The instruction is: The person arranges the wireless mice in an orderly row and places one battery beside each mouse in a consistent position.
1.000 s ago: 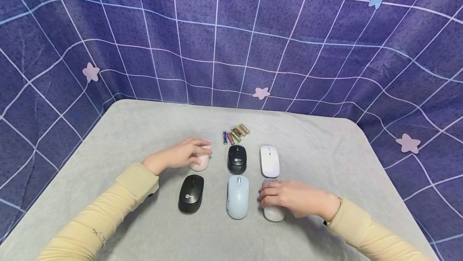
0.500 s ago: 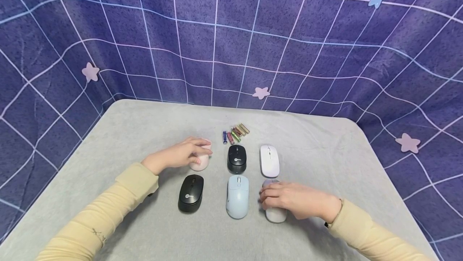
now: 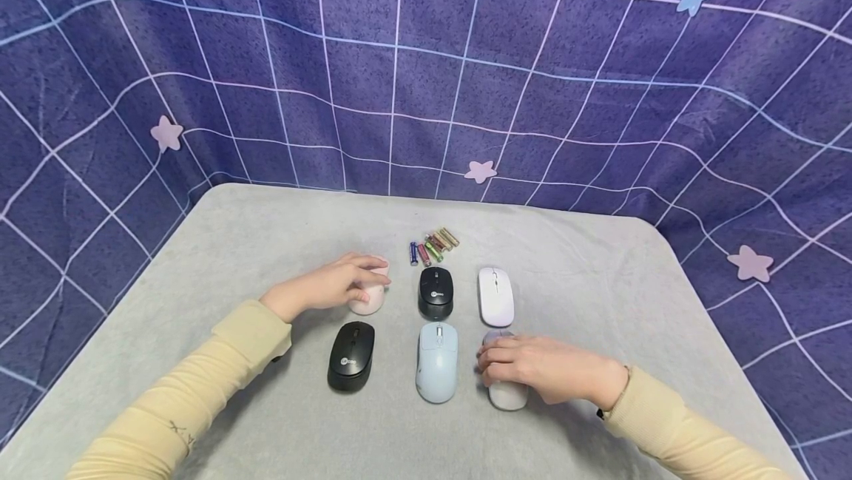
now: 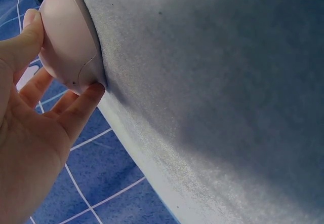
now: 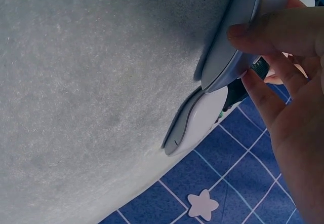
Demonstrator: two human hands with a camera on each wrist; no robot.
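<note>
Currently, your left hand [image 3: 328, 285] is gripping a smooth, rounded pale-pink mouse [image 4: 67, 34], while your right hand [image 3: 549, 367] is pinching a two-tone mouse [image 3: 509, 396], greyish in front, whiter behind.

Pink mouse [image 3: 364, 308]: rounded, pale matte shell with a curved seam on the side. It rests base down on the left part of the bench [image 3: 279, 228], long axis angled slightly right toward the far edge, partly covered by the left hand [image 3: 333, 282].

Grey mouse [image 3: 509, 396]: smooth shell, paler at the rear; base down, right of centre, angled slightly left, middle covered by the right hand [image 3: 549, 367].
</note>
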